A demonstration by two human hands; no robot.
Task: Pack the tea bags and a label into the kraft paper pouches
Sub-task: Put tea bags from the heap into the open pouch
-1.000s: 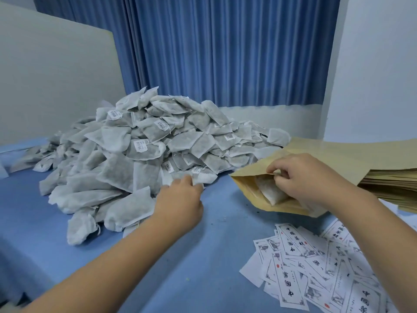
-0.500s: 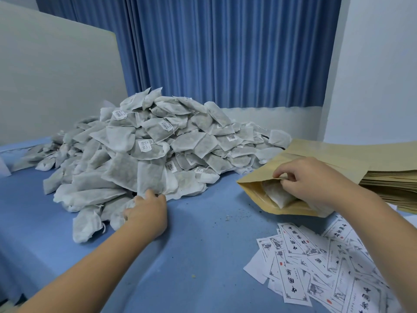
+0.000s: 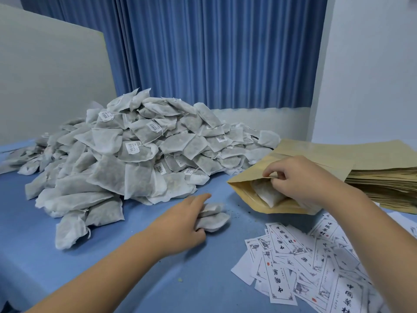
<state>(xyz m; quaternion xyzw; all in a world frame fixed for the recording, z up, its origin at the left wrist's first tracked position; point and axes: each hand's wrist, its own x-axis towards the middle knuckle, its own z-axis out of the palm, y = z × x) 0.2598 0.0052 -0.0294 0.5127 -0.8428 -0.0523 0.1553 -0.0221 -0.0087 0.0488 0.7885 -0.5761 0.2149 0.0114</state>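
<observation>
A big heap of grey-white tea bags [image 3: 135, 154] covers the left and middle of the blue table [image 3: 135, 279]. My left hand [image 3: 180, 224] grips two or three tea bags [image 3: 213, 219] just above the table, right of the heap. An open kraft paper pouch [image 3: 259, 197] lies on its side to the right, with a tea bag [image 3: 267, 193] showing in its mouth. My right hand [image 3: 297, 179] pinches the pouch's upper lip and holds the mouth open. Printed paper labels [image 3: 316, 263] lie scattered at the lower right.
A stack of flat kraft pouches [image 3: 383, 177] sits at the right, behind my right hand. A grey board [image 3: 45, 86] stands at the left, a blue curtain [image 3: 203, 53] behind the table, a white wall [image 3: 372, 64] at the right.
My left hand took tea bags from the heap's front edge and moved right toward the pouch with them. My right hand kept holding the pouch mouth open.
</observation>
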